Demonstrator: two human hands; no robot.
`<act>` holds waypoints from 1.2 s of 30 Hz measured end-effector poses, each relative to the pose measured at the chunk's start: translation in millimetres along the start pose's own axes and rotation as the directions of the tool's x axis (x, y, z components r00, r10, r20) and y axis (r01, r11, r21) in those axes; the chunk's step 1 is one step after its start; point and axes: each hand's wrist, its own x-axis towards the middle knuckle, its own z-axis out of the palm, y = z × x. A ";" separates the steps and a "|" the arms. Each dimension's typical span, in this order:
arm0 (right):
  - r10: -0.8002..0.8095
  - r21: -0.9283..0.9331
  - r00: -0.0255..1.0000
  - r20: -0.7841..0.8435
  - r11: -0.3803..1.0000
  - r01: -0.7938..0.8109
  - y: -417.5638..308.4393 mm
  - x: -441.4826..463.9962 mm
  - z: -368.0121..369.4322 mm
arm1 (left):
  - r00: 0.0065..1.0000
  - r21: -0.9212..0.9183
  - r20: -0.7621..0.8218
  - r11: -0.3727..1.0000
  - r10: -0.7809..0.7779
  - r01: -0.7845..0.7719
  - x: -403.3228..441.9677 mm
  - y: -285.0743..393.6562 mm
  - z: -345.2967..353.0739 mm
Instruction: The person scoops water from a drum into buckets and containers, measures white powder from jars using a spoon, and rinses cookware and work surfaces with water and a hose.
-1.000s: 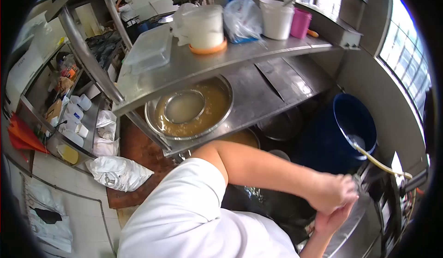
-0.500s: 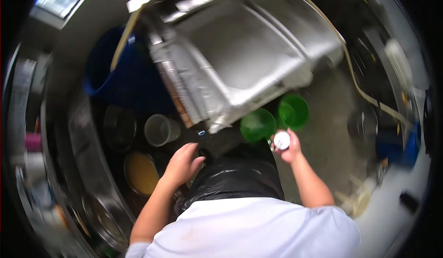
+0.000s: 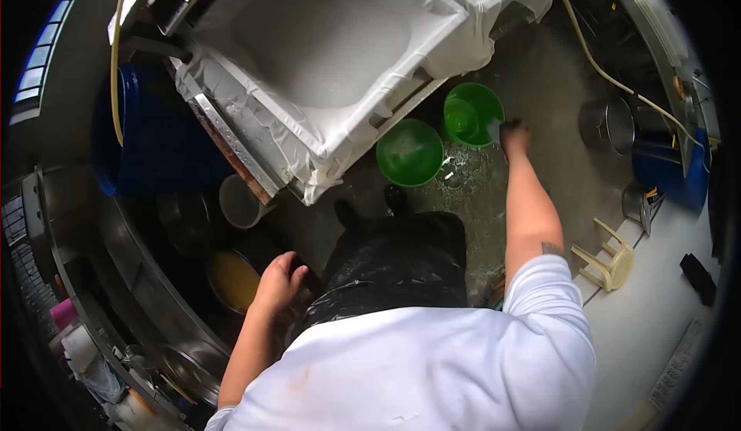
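My left hand (image 3: 281, 280) is held in the air at the lower left, thumb apart from the fingers, with nothing in it. Beneath it, lower down, is a pot of yellowish liquid (image 3: 235, 280). My right hand (image 3: 515, 137) is stretched forward at the right rim of a green bucket (image 3: 472, 114), its fingers dark and partly blurred. A small pale thing (image 3: 494, 129) shows at its fingertips, too unclear to name. Another green bucket (image 3: 410, 153) stands on the wet floor just left of the first.
A large cloth-lined tray (image 3: 324, 37) fills the upper middle. At the left stand a blue barrel (image 3: 162, 134) and a whitish tub (image 3: 241, 201). To the right are a metal pot (image 3: 607, 125), a blue container (image 3: 679, 169), a small cream stool (image 3: 610, 261) and a hose (image 3: 610, 84).
The view has swung from the shelves to the tray and buckets. My hands, together at first, have parted. My right hand has reached forward to the green bucket; the white round object in it no longer shows clearly.
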 end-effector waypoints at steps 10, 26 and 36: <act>0.364 0.840 0.764 0.532 -0.113 -0.531 -60.6 -86.1 -100.2 | 0.995 -0.071 -0.091 0.996 0.049 -0.056 -7.1 49.0 -15.4; -0.745 0.304 -0.201 0.636 0.482 -0.822 -426.1 -445.2 -213.7 | 0.599 0.150 -0.531 0.762 0.600 -0.630 -77.6 29.9 -129.8; -0.652 0.675 -0.174 0.738 0.716 0.181 -511.4 -541.2 -131.1 | -0.127 0.318 -0.866 0.729 0.483 0.607 -406.0 -266.9 -448.1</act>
